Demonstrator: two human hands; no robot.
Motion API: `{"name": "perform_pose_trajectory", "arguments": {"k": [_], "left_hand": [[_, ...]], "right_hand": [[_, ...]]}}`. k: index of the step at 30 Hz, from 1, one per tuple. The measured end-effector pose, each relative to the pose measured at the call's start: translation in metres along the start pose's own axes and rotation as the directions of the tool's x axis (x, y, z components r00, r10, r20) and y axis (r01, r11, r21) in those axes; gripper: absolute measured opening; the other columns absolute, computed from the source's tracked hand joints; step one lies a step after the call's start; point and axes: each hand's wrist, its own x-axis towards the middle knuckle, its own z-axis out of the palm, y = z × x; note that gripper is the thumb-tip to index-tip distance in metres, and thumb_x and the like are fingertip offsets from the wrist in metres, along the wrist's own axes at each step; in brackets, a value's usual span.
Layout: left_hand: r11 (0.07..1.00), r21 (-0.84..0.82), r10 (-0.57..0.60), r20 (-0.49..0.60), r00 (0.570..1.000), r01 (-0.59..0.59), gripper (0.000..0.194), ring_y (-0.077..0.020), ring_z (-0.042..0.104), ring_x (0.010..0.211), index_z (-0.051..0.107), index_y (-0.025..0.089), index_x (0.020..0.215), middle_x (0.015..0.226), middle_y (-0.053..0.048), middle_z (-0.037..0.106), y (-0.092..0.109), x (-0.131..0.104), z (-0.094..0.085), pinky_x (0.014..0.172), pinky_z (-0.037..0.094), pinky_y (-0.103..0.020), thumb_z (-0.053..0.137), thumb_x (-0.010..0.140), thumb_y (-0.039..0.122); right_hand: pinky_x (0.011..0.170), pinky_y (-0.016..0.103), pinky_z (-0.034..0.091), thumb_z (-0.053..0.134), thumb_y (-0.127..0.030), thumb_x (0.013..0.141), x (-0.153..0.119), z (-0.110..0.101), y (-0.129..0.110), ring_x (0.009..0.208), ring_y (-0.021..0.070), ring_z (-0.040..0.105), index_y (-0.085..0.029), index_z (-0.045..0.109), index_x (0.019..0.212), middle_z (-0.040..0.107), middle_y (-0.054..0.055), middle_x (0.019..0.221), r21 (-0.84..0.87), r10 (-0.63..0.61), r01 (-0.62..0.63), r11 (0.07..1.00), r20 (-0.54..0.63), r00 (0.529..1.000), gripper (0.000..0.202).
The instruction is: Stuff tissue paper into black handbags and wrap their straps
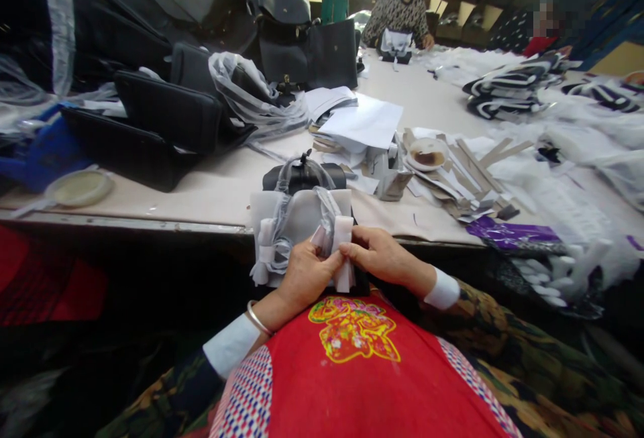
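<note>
A small black bag [329,175] lies at the table's front edge, its front covered by a white sheet [302,208]. Clear plastic-wrapped straps [282,206] loop over the sheet, and a white foam wrap [265,242] is around the left strap. My left hand [309,270] pinches the white foam strip [343,233] on the right strap. From the right, my right hand [377,253] closes thumb and fingers on the same foam strip's outer edge. The two thumbs nearly meet. Fingertips of both hands are partly hidden behind the foam.
Black bags [166,102] stand at the left beside a blue bin [45,149] and a round lid [80,187]. Paper sheets [365,119], cardboard strips [473,170] and a small dish [426,155] lie ahead. Two people [400,12] sit farther off.
</note>
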Motion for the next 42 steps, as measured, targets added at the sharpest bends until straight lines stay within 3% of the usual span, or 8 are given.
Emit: {"name": "perform_pose_trajectory", "arguments": {"k": [6,12,16,20,25,30,37,42], "left_hand": [[0.996,-0.038,-0.084,0.04,0.996,0.086,0.023,-0.0161,0.063,0.057,0.07,0.015,0.09,0.07,-0.002,0.071,-0.002,-0.002,-0.001,0.048,0.046,-0.024,0.071,0.081,0.036],[0.998,0.039,0.041,0.01,0.999,-0.041,0.026,-0.021,0.07,0.077,0.068,0.016,0.093,0.084,-0.004,0.075,-0.01,-0.001,0.001,0.067,0.054,-0.03,0.072,0.082,0.039],[0.996,0.068,0.064,0.003,0.998,-0.064,0.026,-0.0215,0.07,0.079,0.068,0.016,0.093,0.086,-0.005,0.075,-0.01,0.0,0.0,0.07,0.055,-0.031,0.071,0.083,0.04],[0.996,0.013,0.087,0.019,0.996,-0.088,0.028,-0.0215,0.07,0.083,0.069,0.015,0.1,0.092,-0.006,0.075,-0.008,-0.001,0.002,0.073,0.054,-0.03,0.069,0.086,0.04],[0.987,0.121,0.112,-0.012,0.994,-0.11,0.026,-0.0173,0.063,0.068,0.068,0.015,0.092,0.077,-0.003,0.071,-0.007,-0.002,0.006,0.062,0.047,-0.027,0.066,0.088,0.041],[0.974,0.182,0.149,-0.068,0.986,-0.135,0.021,-0.0176,0.062,0.067,0.067,0.016,0.094,0.078,-0.003,0.07,-0.009,-0.001,0.009,0.063,0.045,-0.028,0.066,0.086,0.035],[0.948,0.3,0.137,-0.085,0.987,-0.106,0.013,-0.0176,0.06,0.065,0.062,0.016,0.087,0.074,-0.003,0.067,-0.015,-0.002,0.014,0.06,0.042,-0.028,0.064,0.084,0.029],[0.987,0.138,0.101,-0.084,0.991,-0.089,0.016,-0.0186,0.064,0.072,0.066,0.014,0.096,0.082,-0.005,0.07,-0.013,-0.001,0.013,0.065,0.046,-0.029,0.064,0.085,0.026]], "right_hand": [[0.067,0.028,0.049,0.065,-0.033,0.083,0.003,-0.006,0.009,0.077,0.0187,0.064,-0.015,0.073,0.106,0.073,0.002,0.086,0.24,-0.077,0.021,0.971,0.227,0.971,0.03],[0.083,0.034,0.051,0.056,-0.023,0.082,0.013,-0.018,0.006,0.087,0.0234,0.068,-0.019,0.08,0.092,0.078,0.002,0.089,0.11,-0.085,0.078,0.991,0.057,0.995,0.027],[0.071,0.03,0.05,0.059,-0.026,0.08,0.014,-0.023,-0.002,0.078,0.0202,0.064,-0.018,0.079,0.084,0.075,0.002,0.081,0.116,-0.062,0.053,0.992,0.082,0.995,0.022],[0.054,0.025,0.04,0.064,-0.047,0.082,0.012,-0.021,-0.009,0.059,0.0134,0.052,-0.016,0.073,0.078,0.064,0.001,0.067,0.239,0.028,-0.074,0.968,0.187,0.982,0.033],[0.044,0.025,0.027,0.07,-0.058,0.076,0.024,-0.008,-0.019,0.049,0.0101,0.041,-0.016,0.065,0.069,0.052,-0.001,0.055,0.134,0.239,-0.248,0.959,0.077,0.968,0.043],[0.043,0.025,0.027,0.075,-0.056,0.07,0.041,0.002,-0.021,0.05,0.0124,0.047,-0.017,0.062,0.06,0.056,0.002,0.054,0.029,0.238,-0.237,0.971,-0.04,0.971,0.043],[0.045,0.026,0.028,0.068,-0.033,0.071,0.051,0.011,-0.036,0.054,0.0141,0.05,-0.015,0.063,0.06,0.052,0.002,0.054,-0.154,0.321,-0.332,0.931,-0.09,0.943,0.022],[0.046,0.024,0.032,0.066,-0.037,0.078,0.041,-0.001,-0.043,0.056,0.0125,0.051,-0.014,0.065,0.068,0.056,0.001,0.059,-0.092,0.308,-0.307,0.947,0.0,0.951,0.025]]}}
